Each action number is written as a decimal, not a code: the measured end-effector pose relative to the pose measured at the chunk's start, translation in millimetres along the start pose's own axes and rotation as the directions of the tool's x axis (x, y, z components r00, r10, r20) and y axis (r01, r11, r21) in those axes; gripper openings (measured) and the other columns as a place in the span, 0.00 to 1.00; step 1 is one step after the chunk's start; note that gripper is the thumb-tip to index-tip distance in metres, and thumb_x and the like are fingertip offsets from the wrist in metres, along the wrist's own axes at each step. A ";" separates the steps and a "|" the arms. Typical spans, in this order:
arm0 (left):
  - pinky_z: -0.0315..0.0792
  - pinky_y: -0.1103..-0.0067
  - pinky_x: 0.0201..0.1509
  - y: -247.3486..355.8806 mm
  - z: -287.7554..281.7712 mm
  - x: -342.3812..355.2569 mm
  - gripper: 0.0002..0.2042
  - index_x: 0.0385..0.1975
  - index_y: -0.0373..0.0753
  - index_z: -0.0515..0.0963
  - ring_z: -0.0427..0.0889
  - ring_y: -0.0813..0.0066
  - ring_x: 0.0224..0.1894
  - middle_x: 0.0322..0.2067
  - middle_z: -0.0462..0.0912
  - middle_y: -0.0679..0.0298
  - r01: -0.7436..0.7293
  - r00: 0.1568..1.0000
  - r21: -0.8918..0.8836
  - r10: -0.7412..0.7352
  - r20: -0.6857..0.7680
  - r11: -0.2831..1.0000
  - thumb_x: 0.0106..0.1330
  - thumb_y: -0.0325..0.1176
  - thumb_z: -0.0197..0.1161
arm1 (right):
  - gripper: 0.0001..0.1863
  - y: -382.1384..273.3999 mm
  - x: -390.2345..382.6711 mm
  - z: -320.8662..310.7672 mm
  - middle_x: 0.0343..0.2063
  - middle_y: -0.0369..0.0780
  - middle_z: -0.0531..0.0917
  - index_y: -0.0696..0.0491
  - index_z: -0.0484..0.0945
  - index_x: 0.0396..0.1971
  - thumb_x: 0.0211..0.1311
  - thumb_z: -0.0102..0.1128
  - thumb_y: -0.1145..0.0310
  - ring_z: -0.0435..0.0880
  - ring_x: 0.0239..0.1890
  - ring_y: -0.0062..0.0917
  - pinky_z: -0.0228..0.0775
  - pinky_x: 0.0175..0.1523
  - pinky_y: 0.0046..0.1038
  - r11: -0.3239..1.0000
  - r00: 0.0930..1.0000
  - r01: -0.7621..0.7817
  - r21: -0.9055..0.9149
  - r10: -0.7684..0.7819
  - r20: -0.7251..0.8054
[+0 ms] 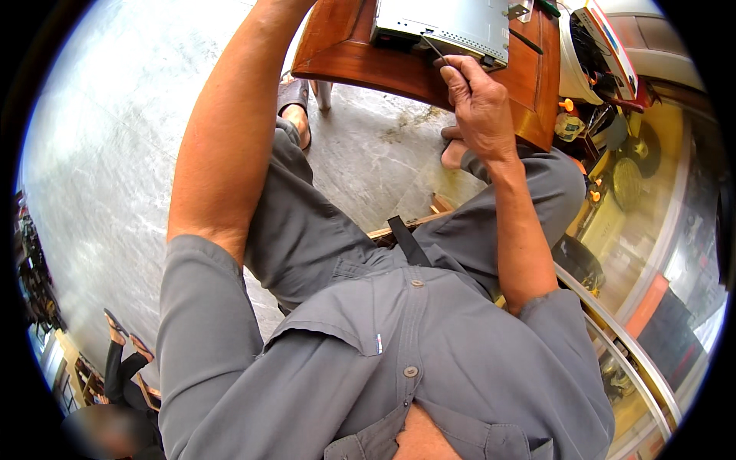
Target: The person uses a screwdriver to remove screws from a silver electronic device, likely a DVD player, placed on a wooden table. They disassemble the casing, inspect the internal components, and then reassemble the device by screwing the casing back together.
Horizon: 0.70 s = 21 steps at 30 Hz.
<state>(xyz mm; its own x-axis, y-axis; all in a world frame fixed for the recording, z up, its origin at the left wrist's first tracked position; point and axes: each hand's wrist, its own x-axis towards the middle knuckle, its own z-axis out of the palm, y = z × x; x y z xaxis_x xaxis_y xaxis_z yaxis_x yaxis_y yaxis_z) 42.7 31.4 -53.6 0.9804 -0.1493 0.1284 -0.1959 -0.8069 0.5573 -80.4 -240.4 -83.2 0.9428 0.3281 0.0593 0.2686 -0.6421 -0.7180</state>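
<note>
The right hand [479, 103] is closed around a thin tool [435, 50], fingers curled tight on its handle, knuckles up. The slim dark shaft runs up and to the left out of the grip, its long axis slanting toward the near edge of the grey metal unit [452, 23]. The tip sits right at that front edge, at or just touching the perforated strip; whether it has entered a slot is too small to tell. So the unit lies directly ahead of the grip, up the picture, and the right hand is plainly the nearer one.

The left arm [230, 130] reaches long up the left side and goes out past the top edge by the unit's left corner; that hand is out of view, so its grip cannot be told.

The unit rests on a reddish wooden surface [345, 54], whose near rim curves just under the right hand. Below, grey trousers, feet in sandals [295, 96] and a pale concrete floor [100, 153]. To the right, a cluttered stand of tools and parts [606, 84].
</note>
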 end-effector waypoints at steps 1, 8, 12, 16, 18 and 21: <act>0.76 0.62 0.55 1.2 0.0 -0.5 0.12 0.40 0.34 0.83 0.84 0.47 0.47 0.43 0.84 0.44 0.007 1.000 0.016 -0.007 -0.002 1.000 0.73 0.36 0.58 | 0.12 -5.8 5.1 -4.9 0.31 0.45 0.88 0.51 0.83 0.48 0.74 0.61 0.61 0.88 0.31 0.41 0.78 0.36 0.36 0.998 0.999 0.039 -0.056 -0.038 0.020; 0.77 0.62 0.52 -16.4 16.3 -0.1 0.11 0.37 0.33 0.83 0.85 0.46 0.44 0.40 0.85 0.44 -0.155 0.972 -0.029 0.147 -0.184 0.987 0.72 0.35 0.59 | 0.13 -6.6 24.6 -29.2 0.33 0.47 0.87 0.53 0.85 0.48 0.72 0.63 0.61 0.87 0.34 0.40 0.78 0.42 0.35 0.968 0.976 0.206 -0.143 -0.192 0.107; 0.76 0.63 0.55 -15.4 7.3 7.9 0.11 0.39 0.33 0.83 0.84 0.47 0.47 0.44 0.84 0.44 -0.044 0.999 -0.028 0.044 -0.003 0.999 0.72 0.35 0.59 | 0.14 -10.3 25.7 -31.0 0.34 0.46 0.88 0.54 0.85 0.47 0.72 0.63 0.60 0.88 0.34 0.40 0.79 0.42 0.34 0.968 0.974 0.199 -0.150 -0.178 0.142; 0.77 0.65 0.54 -38.9 23.8 8.6 0.11 0.40 0.33 0.83 0.84 0.48 0.46 0.43 0.85 0.45 -0.206 0.958 0.064 0.214 -0.190 0.976 0.73 0.35 0.59 | 0.14 -12.5 27.5 -28.0 0.33 0.46 0.88 0.54 0.85 0.46 0.72 0.63 0.60 0.87 0.33 0.40 0.79 0.41 0.34 0.973 0.976 0.190 -0.130 -0.174 0.129; 0.76 0.65 0.54 -42.6 30.3 7.1 0.11 0.41 0.33 0.82 0.84 0.49 0.46 0.43 0.85 0.45 -0.194 0.948 0.030 0.195 -0.252 0.981 0.74 0.36 0.59 | 0.13 -12.8 26.9 -28.8 0.29 0.41 0.84 0.55 0.86 0.48 0.73 0.63 0.62 0.81 0.29 0.31 0.74 0.36 0.30 0.973 0.977 0.186 -0.135 -0.170 0.126; 0.77 0.64 0.52 -33.3 25.7 7.3 0.11 0.39 0.33 0.82 0.84 0.49 0.44 0.40 0.85 0.45 -0.161 0.961 -0.012 0.154 -0.228 0.987 0.73 0.35 0.59 | 0.13 -7.3 26.6 -27.1 0.20 0.31 0.76 0.55 0.86 0.52 0.74 0.64 0.66 0.71 0.23 0.12 0.66 0.27 0.21 0.975 0.977 0.188 -0.119 -0.173 0.126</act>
<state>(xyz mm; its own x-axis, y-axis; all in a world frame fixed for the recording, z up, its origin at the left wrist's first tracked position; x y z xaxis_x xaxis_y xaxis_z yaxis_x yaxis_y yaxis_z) 56.9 42.5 -92.3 0.9077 -0.1371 0.3966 -0.3513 -0.7652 0.5395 -52.0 -245.7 -57.6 0.8498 0.5186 0.0946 0.4623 -0.6470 -0.6063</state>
